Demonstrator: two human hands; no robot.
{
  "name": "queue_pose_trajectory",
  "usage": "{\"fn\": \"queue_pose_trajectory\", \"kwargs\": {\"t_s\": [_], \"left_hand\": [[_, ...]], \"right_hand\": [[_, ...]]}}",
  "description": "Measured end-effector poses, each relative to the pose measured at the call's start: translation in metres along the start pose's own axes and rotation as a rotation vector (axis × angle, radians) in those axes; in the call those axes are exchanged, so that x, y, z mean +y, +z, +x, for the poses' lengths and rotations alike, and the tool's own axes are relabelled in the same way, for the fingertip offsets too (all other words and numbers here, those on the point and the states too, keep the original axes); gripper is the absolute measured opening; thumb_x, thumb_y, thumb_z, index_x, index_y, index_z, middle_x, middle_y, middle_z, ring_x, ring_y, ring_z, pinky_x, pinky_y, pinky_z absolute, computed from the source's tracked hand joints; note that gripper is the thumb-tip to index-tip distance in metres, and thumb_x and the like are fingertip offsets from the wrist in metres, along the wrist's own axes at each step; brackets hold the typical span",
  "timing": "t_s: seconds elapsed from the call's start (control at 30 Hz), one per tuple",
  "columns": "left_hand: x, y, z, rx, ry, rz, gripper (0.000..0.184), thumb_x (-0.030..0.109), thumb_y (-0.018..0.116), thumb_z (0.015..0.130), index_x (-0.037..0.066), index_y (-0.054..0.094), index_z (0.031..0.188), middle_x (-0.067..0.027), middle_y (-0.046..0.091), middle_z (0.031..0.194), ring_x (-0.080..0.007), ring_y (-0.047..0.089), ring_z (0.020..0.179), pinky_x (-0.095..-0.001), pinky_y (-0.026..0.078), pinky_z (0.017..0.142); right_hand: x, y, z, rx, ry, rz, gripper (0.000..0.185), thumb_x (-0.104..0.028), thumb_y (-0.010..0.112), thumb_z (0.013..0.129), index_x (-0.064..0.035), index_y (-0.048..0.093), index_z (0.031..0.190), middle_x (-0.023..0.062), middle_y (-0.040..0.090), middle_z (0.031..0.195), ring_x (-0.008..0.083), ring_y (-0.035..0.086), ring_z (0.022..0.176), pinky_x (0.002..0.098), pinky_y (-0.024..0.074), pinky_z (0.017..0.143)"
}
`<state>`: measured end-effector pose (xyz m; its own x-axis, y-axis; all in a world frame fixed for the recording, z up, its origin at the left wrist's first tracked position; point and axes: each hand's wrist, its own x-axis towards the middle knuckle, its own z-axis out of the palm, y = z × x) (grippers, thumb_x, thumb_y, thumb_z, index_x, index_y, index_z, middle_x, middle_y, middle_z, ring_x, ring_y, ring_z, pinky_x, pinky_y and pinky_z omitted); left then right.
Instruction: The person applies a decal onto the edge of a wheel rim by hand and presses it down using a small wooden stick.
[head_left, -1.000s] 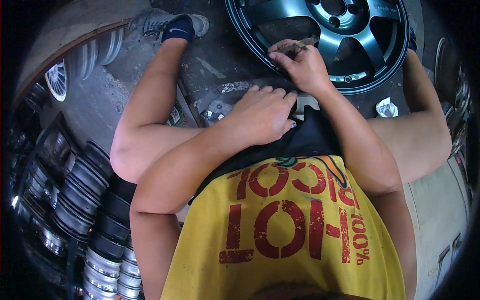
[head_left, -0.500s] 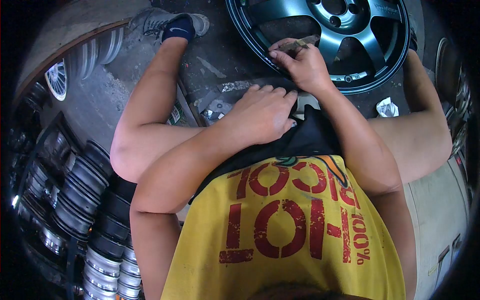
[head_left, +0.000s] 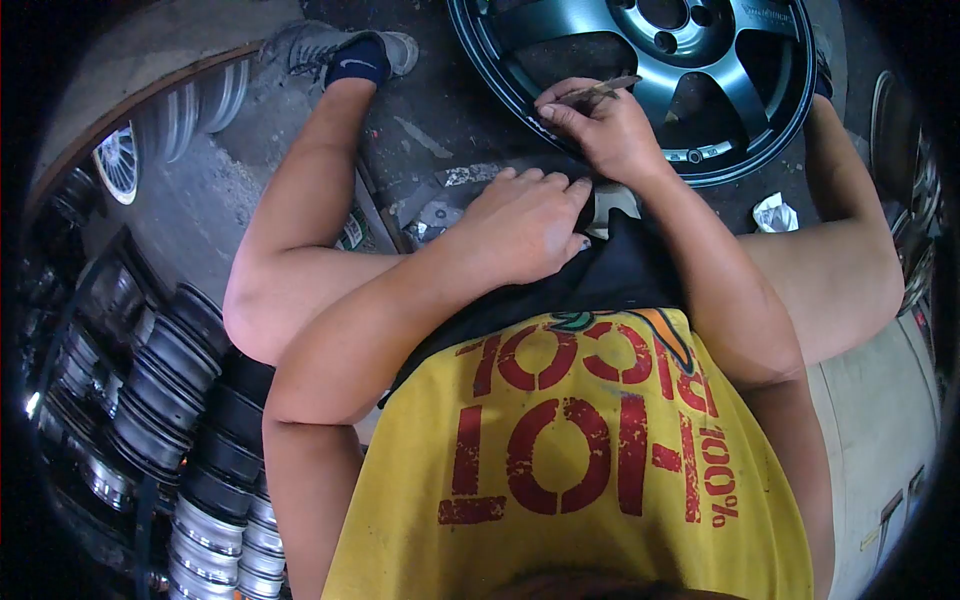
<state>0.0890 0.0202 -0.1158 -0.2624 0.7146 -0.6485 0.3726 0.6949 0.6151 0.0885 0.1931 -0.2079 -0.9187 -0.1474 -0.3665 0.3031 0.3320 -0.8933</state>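
Note:
My right hand (head_left: 615, 135) is closed in a pinch on a thin, flat brownish strip (head_left: 600, 91), which points toward the spokes. This hand is over the near left rim of a dark teal alloy wheel (head_left: 660, 85). Small white lettering shows on the rim beside my fingertips. Over my black shorts, my left hand (head_left: 530, 225) is closed, knuckles up and fingers curled down. Whatever lies under its fingers is dark and mostly hidden. A pale thing (head_left: 612, 203) shows just right of this hand.
Stacked wheels (head_left: 160, 390) stand at the left, and more wheels line the right edge. Crumpled foil (head_left: 774, 214) lies near my right knee. Scraps and a green-labelled item (head_left: 352, 232) are on the floor between my legs. A pale panel (head_left: 870, 450) is at the lower right.
The brownish strip has turned in my right hand's fingers and now looks narrower, more edge-on. The wheel has shifted slightly up and left in view. My left hand has hardly moved.

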Motion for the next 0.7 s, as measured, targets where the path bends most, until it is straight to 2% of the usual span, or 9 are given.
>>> {"fn": "queue_pose_trajectory", "kwargs": {"t_s": [0.07,0.17,0.47,0.7], "left_hand": [[-0.001,0.001,-0.001,0.006,-0.001,0.003,0.063,0.036,0.07,0.097,0.0,0.055,0.147,-0.0218,0.066,0.132,-0.0395,0.061,0.128,-0.0534,0.046,0.111],[-0.004,0.004,0.001,0.033,0.007,0.008,0.064,0.036,0.07,0.097,0.0,0.055,0.147,-0.022,0.067,0.132,-0.0398,0.061,0.128,-0.0537,0.046,0.11],[-0.002,0.002,0.0,0.011,0.004,0.013,0.064,0.035,0.07,0.097,-0.001,0.055,0.147,-0.0224,0.067,0.132,-0.0402,0.061,0.128,-0.0536,0.046,0.11],[-0.003,0.002,0.0,0.017,0.014,0.005,0.062,0.034,0.07,0.097,-0.001,0.056,0.146,-0.0227,0.067,0.131,-0.0407,0.062,0.126,-0.0531,0.047,0.108]], "right_hand": [[-0.002,0.0,0.0,0.022,0.161,0.094,0.021,-0.023,0.074,0.097,-0.0041,0.08,0.104,0.0142,0.078,0.099,0.0331,0.074,0.091,0.0376,0.056,0.084],[0.006,0.003,0.0,0.048,0.031,0.019,0.021,-0.024,0.074,0.097,-0.0049,0.08,0.104,0.014,0.078,0.098,0.0326,0.074,0.089,0.0375,0.0556,0.084],[0.007,0.005,0.0,0.041,0.114,0.063,0.021,-0.025,0.074,0.097,-0.0065,0.081,0.105,0.0161,0.078,0.099,0.0325,0.075,0.089,0.0389,0.0563,0.084],[0.006,0.006,0.001,0.058,0.051,0.0,0.02,-0.024,0.075,0.096,-0.0063,0.081,0.104,0.0164,0.078,0.099,0.0345,0.075,0.091,0.0397,0.0567,0.085]]}}
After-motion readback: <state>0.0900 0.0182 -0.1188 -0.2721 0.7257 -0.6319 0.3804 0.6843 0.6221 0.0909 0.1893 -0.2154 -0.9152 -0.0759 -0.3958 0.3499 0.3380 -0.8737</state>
